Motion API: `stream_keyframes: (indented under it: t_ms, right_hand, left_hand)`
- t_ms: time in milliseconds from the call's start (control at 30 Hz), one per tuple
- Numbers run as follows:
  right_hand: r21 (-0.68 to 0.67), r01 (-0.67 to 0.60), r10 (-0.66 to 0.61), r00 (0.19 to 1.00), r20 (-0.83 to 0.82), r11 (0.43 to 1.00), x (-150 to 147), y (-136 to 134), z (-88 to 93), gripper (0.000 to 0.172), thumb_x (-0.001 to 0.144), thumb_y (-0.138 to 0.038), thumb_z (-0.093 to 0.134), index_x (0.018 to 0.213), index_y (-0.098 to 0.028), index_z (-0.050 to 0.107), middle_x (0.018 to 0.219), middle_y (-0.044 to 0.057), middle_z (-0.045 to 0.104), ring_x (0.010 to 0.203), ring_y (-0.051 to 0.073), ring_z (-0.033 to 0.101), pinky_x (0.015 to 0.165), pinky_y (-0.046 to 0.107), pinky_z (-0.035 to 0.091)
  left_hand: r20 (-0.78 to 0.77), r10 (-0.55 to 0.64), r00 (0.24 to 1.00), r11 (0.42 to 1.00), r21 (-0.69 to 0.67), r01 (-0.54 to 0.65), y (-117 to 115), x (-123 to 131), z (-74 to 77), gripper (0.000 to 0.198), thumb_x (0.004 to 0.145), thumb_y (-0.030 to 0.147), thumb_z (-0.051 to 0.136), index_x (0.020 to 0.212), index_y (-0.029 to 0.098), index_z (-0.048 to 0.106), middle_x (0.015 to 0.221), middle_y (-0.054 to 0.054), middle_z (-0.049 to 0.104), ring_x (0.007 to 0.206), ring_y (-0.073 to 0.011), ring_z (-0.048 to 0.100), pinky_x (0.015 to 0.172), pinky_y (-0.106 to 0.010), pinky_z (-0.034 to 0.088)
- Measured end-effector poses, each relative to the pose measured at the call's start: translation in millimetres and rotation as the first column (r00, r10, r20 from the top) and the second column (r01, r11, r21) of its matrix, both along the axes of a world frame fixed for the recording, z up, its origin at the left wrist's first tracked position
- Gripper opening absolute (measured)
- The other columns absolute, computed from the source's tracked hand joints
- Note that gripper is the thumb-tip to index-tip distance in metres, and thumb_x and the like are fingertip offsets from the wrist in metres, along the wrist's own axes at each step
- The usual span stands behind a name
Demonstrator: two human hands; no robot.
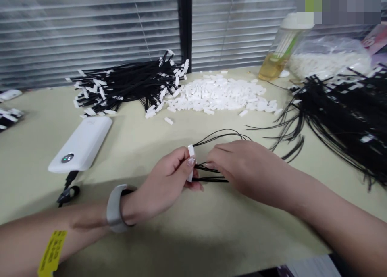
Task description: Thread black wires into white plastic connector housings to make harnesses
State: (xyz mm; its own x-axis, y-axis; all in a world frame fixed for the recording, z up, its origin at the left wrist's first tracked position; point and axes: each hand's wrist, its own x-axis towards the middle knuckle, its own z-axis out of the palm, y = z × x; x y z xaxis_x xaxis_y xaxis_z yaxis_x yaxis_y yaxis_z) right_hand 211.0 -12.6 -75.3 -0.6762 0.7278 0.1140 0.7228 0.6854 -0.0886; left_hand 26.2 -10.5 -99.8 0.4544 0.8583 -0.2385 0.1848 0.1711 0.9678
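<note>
Left grip closed on the small white plastic connector strip, held mid-air over the pale tabletop. Right grip pinched on the thin black wires coming out of it; hand hides their far run. Right side: big black wire heap, loose ends trailing in behind right wrist. Beyond: loose white connector pile, white-tipped black cable bundle. White rounded power bank, cable plugged in, near left forearm.
</note>
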Motion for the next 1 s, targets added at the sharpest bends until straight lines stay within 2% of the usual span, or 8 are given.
stream_keyframes:
  t_ms: [133,300,400,500,667,800,900,1000]
  right_hand:
    - [-0.019,0.012,-0.013,0.997,-0.074,1.0,-1.6,0.4,2.3,0.013,0.081,-0.011,0.043,0.08,-0.019,0.054,0.075,0.001,0.052,0.065,0.012,0.045,0.056,0.024,0.027]
    - [-0.098,0.041,-0.052,0.992,-0.112,0.994,-2.7,-0.5,6.8,0.017,0.076,-0.006,0.043,0.073,-0.017,0.055,0.075,0.002,0.048,0.063,0.01,0.043,0.055,0.023,0.028]
    - [-0.184,0.01,-0.036,0.99,-0.136,0.983,-2.1,-2.0,7.5,0.016,0.077,-0.008,0.043,0.073,-0.016,0.057,0.072,0.002,0.049,0.065,0.011,0.044,0.057,0.023,0.03]
    - [-0.194,-0.038,0.008,0.988,-0.157,0.98,-3.8,-2.7,6.3,0.017,0.08,-0.012,0.042,0.073,-0.016,0.057,0.07,0.001,0.049,0.065,0.011,0.043,0.057,0.023,0.03]
    - [-0.114,-0.068,0.05,0.986,-0.158,0.991,-6.9,-1.5,2.1,0.016,0.08,-0.008,0.042,0.072,-0.016,0.053,0.07,0.0,0.049,0.062,0.01,0.042,0.054,0.023,0.027]
    - [-0.059,-0.066,0.061,0.995,-0.077,0.996,-6.3,-1.0,-1.1,0.015,0.079,-0.006,0.042,0.071,-0.016,0.051,0.069,0.0,0.049,0.06,0.011,0.041,0.053,0.024,0.025]
    - [0.137,-0.067,0.061,0.997,0.051,0.988,-6.4,-2.5,-1.1,0.013,0.076,-0.007,0.045,0.069,-0.016,0.051,0.068,0.002,0.05,0.061,0.013,0.041,0.053,0.026,0.023]
    - [0.371,-0.052,0.009,0.993,0.118,0.927,-2.9,-4.0,3.6,0.016,0.074,-0.008,0.047,0.062,-0.017,0.051,0.062,0.003,0.05,0.061,0.015,0.042,0.052,0.027,0.022]
  left_hand:
    - [-0.001,0.013,1.0,1.0,0.009,-0.013,-0.1,-0.5,1.2,0.023,0.087,0.035,0.038,0.072,0.018,0.043,0.067,0.006,0.05,0.057,-0.007,0.061,0.058,-0.019,0.048]
    - [0.01,0.021,1.0,1.0,-0.008,-0.021,0.5,-0.1,1.1,0.023,0.087,0.036,0.039,0.072,0.018,0.043,0.067,0.006,0.05,0.057,-0.0083,0.061,0.059,-0.022,0.049]
    - [0.01,0.029,1.0,0.999,-0.016,-0.029,0.5,1.1,1.6,0.023,0.086,0.035,0.039,0.072,0.018,0.043,0.067,0.005,0.05,0.058,-0.0094,0.061,0.06,-0.023,0.049]
    - [-0.009,0.022,1.0,1.0,-0.004,-0.022,0.1,2.1,3.6,0.022,0.086,0.034,0.04,0.071,0.018,0.042,0.067,0.005,0.049,0.058,-0.0087,0.061,0.06,-0.022,0.049]
    - [-0.033,0.011,0.999,1.0,0.001,-0.011,-1.5,1.7,6.4,0.021,0.087,0.032,0.039,0.071,0.018,0.042,0.067,0.006,0.049,0.058,-0.0076,0.06,0.059,-0.021,0.048]
    - [-0.033,-0.004,0.999,1.0,0.006,0.004,-1.3,1.1,5.1,0.022,0.087,0.032,0.039,0.071,0.018,0.041,0.067,0.006,0.048,0.058,-0.0073,0.06,0.059,-0.02,0.048]
    - [-0.039,0.012,0.999,1.0,0.025,-0.011,0.0,1.2,3.1,0.023,0.087,0.034,0.039,0.071,0.018,0.042,0.066,0.006,0.048,0.057,-0.0076,0.061,0.058,-0.02,0.047]
    - [-0.031,0.04,0.999,0.999,0.038,-0.039,0.7,1.5,1.6,0.025,0.087,0.036,0.038,0.071,0.018,0.042,0.065,0.006,0.047,0.056,-0.0078,0.06,0.057,-0.021,0.048]
